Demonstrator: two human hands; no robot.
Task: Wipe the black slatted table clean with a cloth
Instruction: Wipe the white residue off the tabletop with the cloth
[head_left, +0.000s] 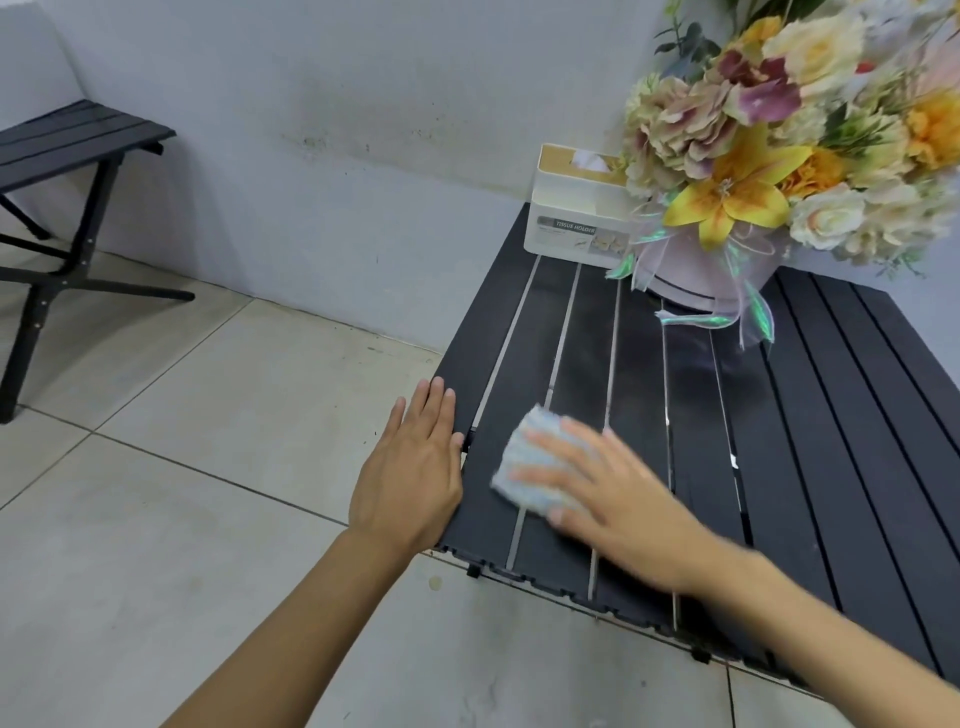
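Right hand (613, 499) presses cloth (530, 470) flat on table (831, 415); left hand (410, 467) rests open.

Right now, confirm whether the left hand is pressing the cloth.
No: the right hand lies flat on the cloth; the left hand rests at the table edge.

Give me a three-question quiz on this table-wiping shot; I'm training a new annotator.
1. True or false: the right hand presses the cloth flat on the table.
2. What does the left hand rest on? A) tissue box B) the table's left edge C) the floor
3. Name the two things standing at the table's far end.

Key: 1 true. 2 B. 3 the tissue box and the flowers.
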